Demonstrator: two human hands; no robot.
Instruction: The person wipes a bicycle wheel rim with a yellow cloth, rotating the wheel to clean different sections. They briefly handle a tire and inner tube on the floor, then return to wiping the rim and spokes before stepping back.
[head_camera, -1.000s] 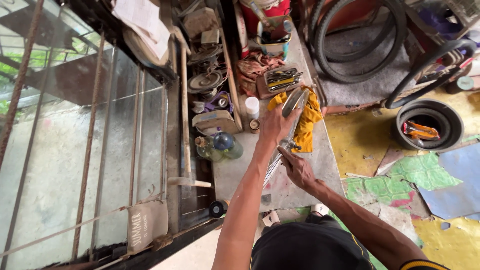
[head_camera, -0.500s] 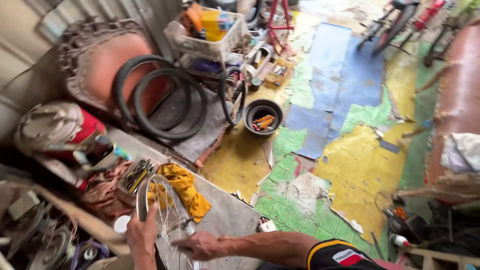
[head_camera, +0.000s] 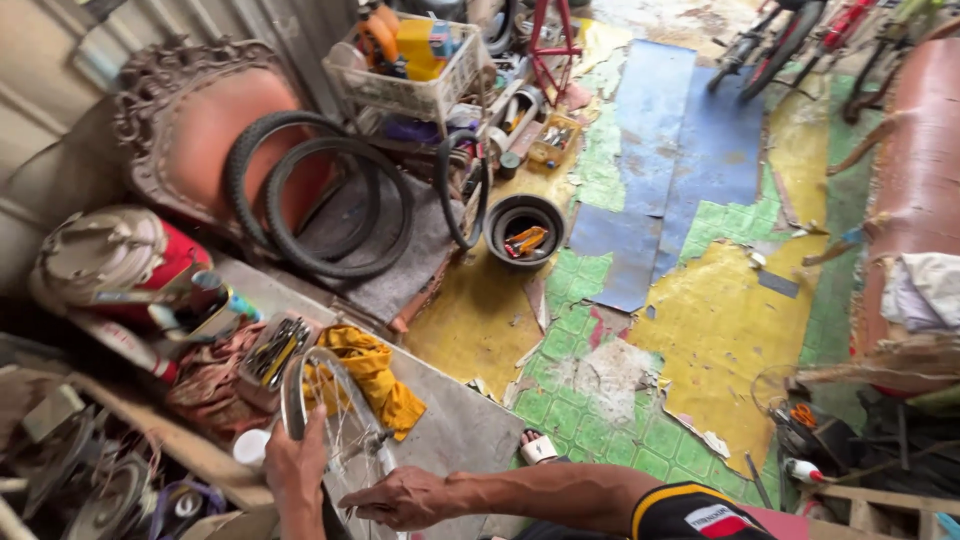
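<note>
Head view is looking down over a cluttered workshop floor (head_camera: 700, 300) patched in yellow, green and blue sheet, with an ornate red-backed chair (head_camera: 200, 130) leaning at the far wall and two bicycle tyres (head_camera: 320, 205) propped against it. Nearer, a grey worktop (head_camera: 450, 425) is carrying a yellow rag (head_camera: 375, 375) and a small tray of tools (head_camera: 272, 350), and a black bowl (head_camera: 525, 232) is sitting on the floor beyond. A spoked bicycle wheel rim (head_camera: 300, 385) is standing on edge on the worktop, just beside the rag. The left hand (head_camera: 295, 470) is wrapping around the rim's near edge, fingers curled over it and steadying it upright. The right hand (head_camera: 405, 497) is lying low across the spokes, fingers half closed; whether it is pinching a spoke or a small tool I cannot tell. Judging by this, the wheel is being worked at the spokes, and the next move is calling for a firm left-hand hold while the right is finding one spoke cleanly
</note>
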